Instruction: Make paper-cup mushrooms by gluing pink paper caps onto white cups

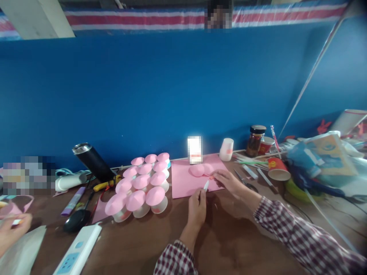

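Observation:
My left hand (197,208) is closed around a small white tube (206,185), its pointed end showing above the fingers. My right hand (228,181) comes in from the right, fingertips pinched at a small orange piece (211,177) that looks like a cap. Both hands are at the lower right part of a pink paper sheet (180,182) lying on the table. Round pink paper pieces (197,170) lie on the sheet, just beyond my fingertips. To the left stand several paper cups, each topped with a pink paper cone (155,195).
A white cup (228,149), a brown jar (256,141), scissors (246,181) and a red cup (278,169) lie right. Left are a black flask (93,162), a power strip (77,252) and another person's hand (14,231). A blue partition (143,95) stands behind.

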Demonstrator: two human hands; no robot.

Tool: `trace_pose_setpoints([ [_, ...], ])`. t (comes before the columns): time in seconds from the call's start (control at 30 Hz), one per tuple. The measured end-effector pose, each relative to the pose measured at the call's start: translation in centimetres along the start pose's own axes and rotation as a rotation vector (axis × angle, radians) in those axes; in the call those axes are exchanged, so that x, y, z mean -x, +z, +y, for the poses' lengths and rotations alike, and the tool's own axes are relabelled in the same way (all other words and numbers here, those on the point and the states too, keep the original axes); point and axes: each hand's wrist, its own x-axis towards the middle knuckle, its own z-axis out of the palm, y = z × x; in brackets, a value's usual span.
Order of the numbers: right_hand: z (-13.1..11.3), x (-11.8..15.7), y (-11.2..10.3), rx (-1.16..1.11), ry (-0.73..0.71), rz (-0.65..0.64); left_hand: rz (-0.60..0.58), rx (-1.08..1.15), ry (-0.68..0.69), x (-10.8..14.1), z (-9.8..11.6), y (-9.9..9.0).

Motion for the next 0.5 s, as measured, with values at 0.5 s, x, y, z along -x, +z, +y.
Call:
trace_pose_setpoints([
  [0.5, -1.2, 0.3, 0.9, 0.139, -0.053, -0.143, 0.035, -0.052, 0.006, 0.4, 0.0, -0.2],
])
